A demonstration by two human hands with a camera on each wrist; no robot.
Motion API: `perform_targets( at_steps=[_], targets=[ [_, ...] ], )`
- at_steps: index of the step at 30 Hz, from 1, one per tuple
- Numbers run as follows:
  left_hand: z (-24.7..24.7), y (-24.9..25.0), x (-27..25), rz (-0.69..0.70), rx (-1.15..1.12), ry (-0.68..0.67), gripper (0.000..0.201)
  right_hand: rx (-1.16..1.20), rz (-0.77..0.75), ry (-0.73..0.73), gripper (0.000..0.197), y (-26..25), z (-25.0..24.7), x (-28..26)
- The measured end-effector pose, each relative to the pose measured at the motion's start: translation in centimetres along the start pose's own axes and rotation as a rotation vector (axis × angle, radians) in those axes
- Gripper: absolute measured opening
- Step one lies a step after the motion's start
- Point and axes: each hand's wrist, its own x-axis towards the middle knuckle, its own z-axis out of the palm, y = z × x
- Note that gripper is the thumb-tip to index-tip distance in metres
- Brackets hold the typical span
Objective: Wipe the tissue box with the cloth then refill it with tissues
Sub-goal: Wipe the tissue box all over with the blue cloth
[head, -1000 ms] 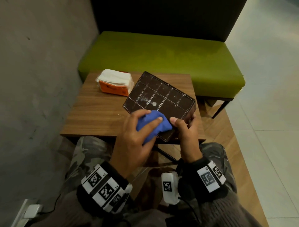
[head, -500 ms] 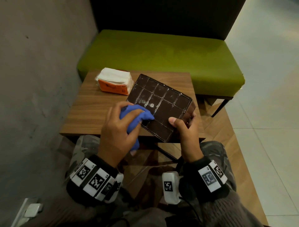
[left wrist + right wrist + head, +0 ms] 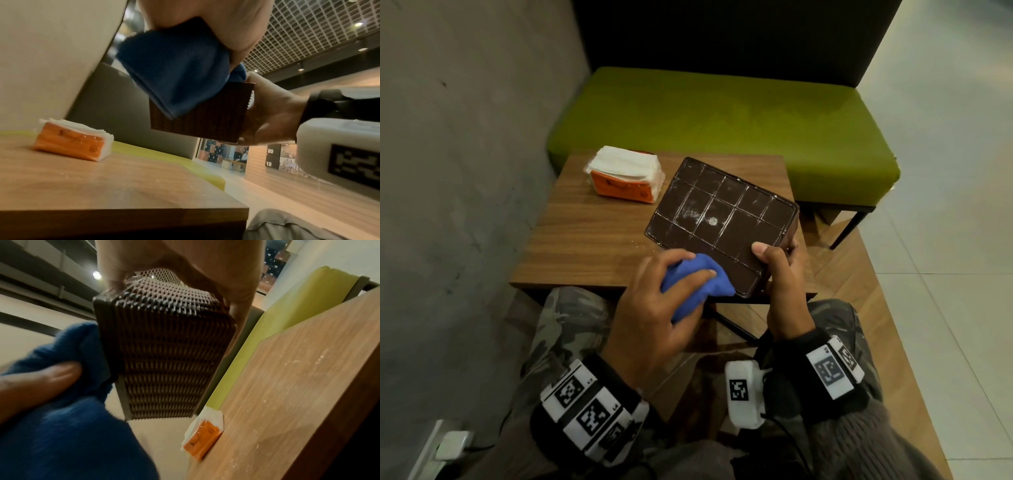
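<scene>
A dark brown woven tissue box (image 3: 722, 219) (image 3: 201, 116) (image 3: 164, 345) is held above the wooden table (image 3: 592, 240), its gridded, dust-streaked underside facing up. My right hand (image 3: 779, 263) grips its near right corner, thumb on the underside. My left hand (image 3: 664, 301) holds a bunched blue cloth (image 3: 695, 284) (image 3: 176, 78) (image 3: 68, 410) and presses it against the box's near left corner. A pack of white tissues in an orange wrapper (image 3: 625, 174) (image 3: 72, 142) (image 3: 202, 436) lies at the table's far left.
A green cushioned bench (image 3: 722, 116) with a dark backrest stands behind the table. A grey wall (image 3: 465, 137) runs along the left. White crumbs dot the table top (image 3: 298, 386). My camouflage-clad knees (image 3: 571, 322) sit just under the table's near edge.
My left hand has swept the cloth from the underside's left part down and right to the box's near corner. The right hand keeps its grip and the box has barely moved.
</scene>
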Motion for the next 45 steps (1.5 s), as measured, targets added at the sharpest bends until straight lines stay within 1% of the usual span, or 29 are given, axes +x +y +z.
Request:
perform_targets(
  at_steps=[1,4,6,9,11,14,16,18,20,21,22,24,26,27,28,30,31,32,33,35,36,37,38,41,42,43,44,45],
  targets=[
    [-0.1,-0.1,0.1,0.010,0.000,-0.007,0.031,-0.018,-0.007,-0.012,0.089,0.0,-0.1,0.0],
    [-0.3,0.0,1.7,-0.040,0.004,0.023,0.032,-0.039,-0.019,-0.049,0.091,-0.2,-0.2,-0.2],
    [-0.2,0.3,2.5,-0.054,0.019,0.041,0.034,-0.039,-0.018,-0.050,0.087,-0.4,0.0,-0.1],
    [-0.4,0.3,1.5,-0.011,0.025,0.040,0.034,-0.022,-0.018,-0.033,0.075,-0.9,-0.5,0.2],
    [-0.5,0.2,0.7,0.009,0.027,0.023,0.032,-0.038,-0.019,-0.035,0.076,-0.9,-0.7,0.2],
    [-0.5,0.0,1.4,-0.043,0.021,0.055,0.031,-0.046,0.002,-0.063,0.082,-0.2,-0.2,-0.3],
    [-0.5,0.0,1.9,-0.058,0.020,0.073,0.032,-0.046,-0.002,-0.042,0.084,-0.1,0.0,-0.2],
    [-0.7,-0.1,1.2,-0.039,0.042,0.056,0.034,-0.050,-0.023,-0.032,0.081,-0.4,-0.2,0.0],
    [-0.7,-0.5,0.5,-0.033,0.038,0.042,0.035,-0.062,-0.029,-0.038,0.073,-0.7,-0.7,0.2],
    [-0.7,-0.8,0.5,-0.054,0.037,0.055,0.036,-0.065,-0.029,-0.050,0.072,-0.8,-0.7,0.1],
    [-0.7,-1.4,0.7,-0.094,0.040,0.086,0.036,-0.066,-0.031,-0.063,0.075,-0.8,-0.6,0.0],
    [-0.7,-2.6,1.8,-0.201,0.046,0.188,0.035,-0.068,-0.040,-0.075,0.086,-0.5,-0.2,-0.3],
    [-0.6,-2.9,2.3,-0.273,0.036,0.263,0.032,-0.046,-0.043,-0.058,0.089,-0.2,0.1,-0.3],
    [-0.4,-2.5,2.2,-0.269,0.024,0.259,0.032,-0.032,-0.036,-0.049,0.088,-0.1,0.2,-0.3],
    [-0.1,-1.8,1.9,-0.236,0.013,0.227,0.034,-0.024,-0.026,-0.042,0.088,0.0,0.2,-0.2],
    [0.4,-0.6,1.0,-0.118,0.008,0.127,0.038,-0.019,-0.012,-0.039,0.088,0.1,0.2,-0.2],
    [0.4,-0.6,0.8,-0.081,0.015,0.092,0.040,-0.022,-0.006,-0.042,0.087,0.1,0.1,-0.3],
    [0.1,-1.2,0.8,-0.082,0.030,0.082,0.040,-0.026,-0.005,-0.047,0.085,0.1,0.0,-0.3],
    [-0.2,-2.0,1.0,-0.121,0.052,0.102,0.039,-0.028,-0.006,-0.053,0.082,0.2,-0.1,-0.4],
    [-0.9,-4.1,1.5,-0.259,0.076,0.187,0.035,-0.035,-0.017,-0.066,0.078,0.2,-0.3,-0.6],
    [-1.1,-4.6,1.7,-0.308,0.072,0.213,0.032,-0.036,-0.023,-0.070,0.079,0.2,-0.3,-0.5],
    [-1.0,-4.5,1.7,-0.323,0.064,0.214,0.030,-0.035,-0.025,-0.067,0.081,0.3,-0.2,-0.5],
    [-0.7,-3.7,1.6,-0.302,0.057,0.192,0.030,-0.032,-0.021,-0.061,0.083,0.3,0.0,-0.4],
    [0.1,-0.6,0.4,-0.114,0.002,0.050,0.038,-0.016,0.004,-0.052,0.087,0.6,0.1,-0.1],
    [0.0,-0.4,0.2,-0.068,-0.012,0.018,0.039,-0.016,0.007,-0.055,0.087,0.7,0.0,-0.1],
    [-0.4,-0.7,0.3,-0.055,-0.015,0.009,0.039,-0.021,0.006,-0.059,0.086,0.7,-0.2,-0.1],
    [-0.8,-1.5,0.7,-0.076,-0.003,0.031,0.039,-0.027,0.000,-0.063,0.085,0.6,-0.4,-0.2],
    [-1.1,-2.4,1.1,-0.125,0.012,0.072,0.037,-0.027,-0.008,-0.066,0.085,0.5,-0.5,-0.3]
  ],
)
